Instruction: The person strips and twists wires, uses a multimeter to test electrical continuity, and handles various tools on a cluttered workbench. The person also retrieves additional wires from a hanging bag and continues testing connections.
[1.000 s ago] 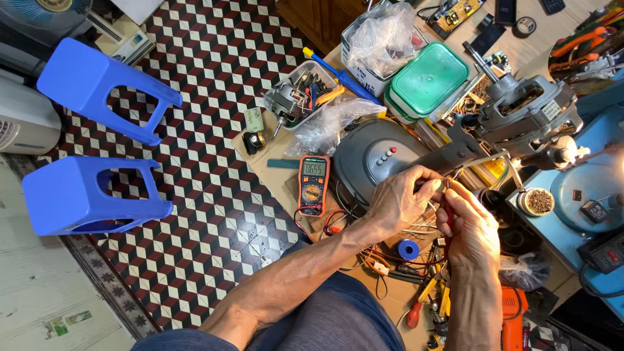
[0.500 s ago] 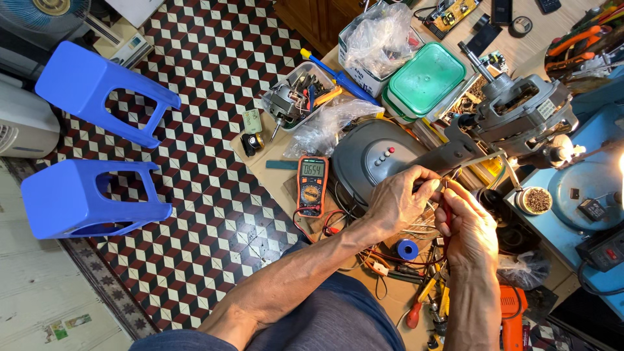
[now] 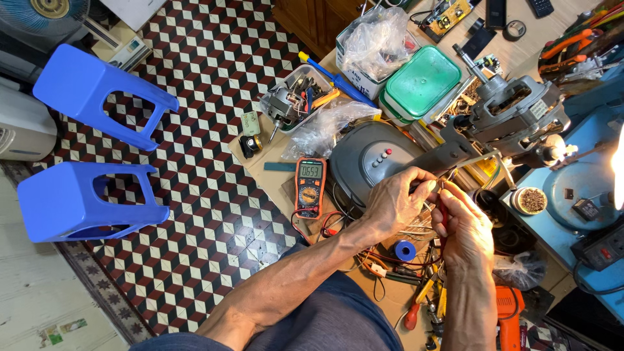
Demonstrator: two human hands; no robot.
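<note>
Thin pale wires (image 3: 434, 195) are pinched between the fingertips of both hands, raised just above the cluttered bench so their ends meet where the lamp (image 3: 564, 151) at the right throws light. From the head view, the left hand (image 3: 398, 201) curls its fingers around the strands from the left, and the right hand (image 3: 463, 227) pinches them from below. An orange multimeter (image 3: 310, 186) lies just left, display up, probes trailing, beside the grey appliance housing (image 3: 367, 162).
</note>
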